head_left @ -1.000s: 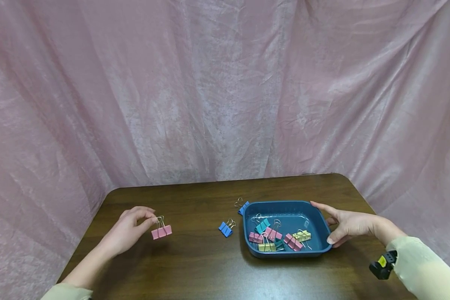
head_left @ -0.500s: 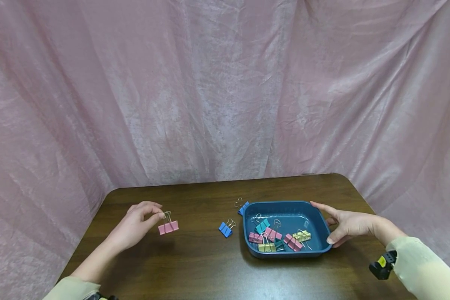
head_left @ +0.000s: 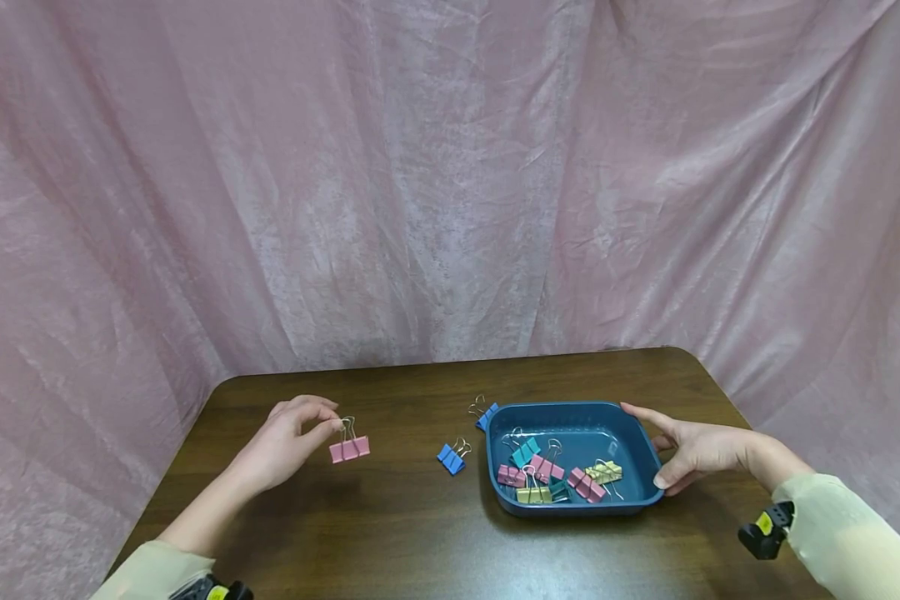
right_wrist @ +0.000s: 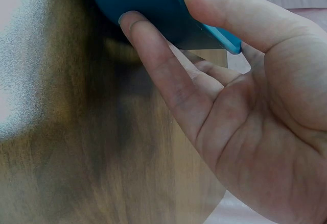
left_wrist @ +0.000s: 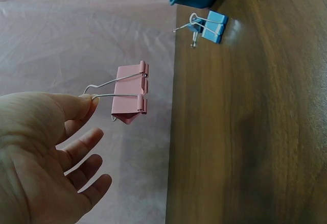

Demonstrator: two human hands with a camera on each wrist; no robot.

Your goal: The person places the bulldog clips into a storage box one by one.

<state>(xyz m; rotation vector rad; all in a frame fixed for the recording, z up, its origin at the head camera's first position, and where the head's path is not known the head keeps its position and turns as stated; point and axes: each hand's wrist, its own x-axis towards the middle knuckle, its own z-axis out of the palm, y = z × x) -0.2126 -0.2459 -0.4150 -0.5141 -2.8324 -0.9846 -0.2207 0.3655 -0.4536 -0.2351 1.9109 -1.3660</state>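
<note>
My left hand (head_left: pixel 285 442) pinches a pink binder clip (head_left: pixel 349 449) by a wire handle between thumb and forefinger, its body hanging above the table. In the left wrist view the other fingers are spread loosely below the pink clip (left_wrist: pixel 129 89). My right hand (head_left: pixel 708 454) holds the right end of a blue tray (head_left: pixel 555 410), thumb on the rim and fingers against the outer wall, as the right wrist view shows. Inside the tray lie several binder clips: pink, teal, dark green and yellow, among them a teal one (head_left: pixel 525 452).
Two blue binder clips lie on the brown table (head_left: pixel 390 533): one clip (head_left: pixel 451 458) left of the tray, another clip (head_left: pixel 487 415) against its back left corner. A pink curtain (head_left: pixel 420 183) hangs behind the table's far edge.
My left hand has moved right and slightly away from me, carrying the pink binder clip toward the blue clips. The right hand and the tray have stayed in place.
</note>
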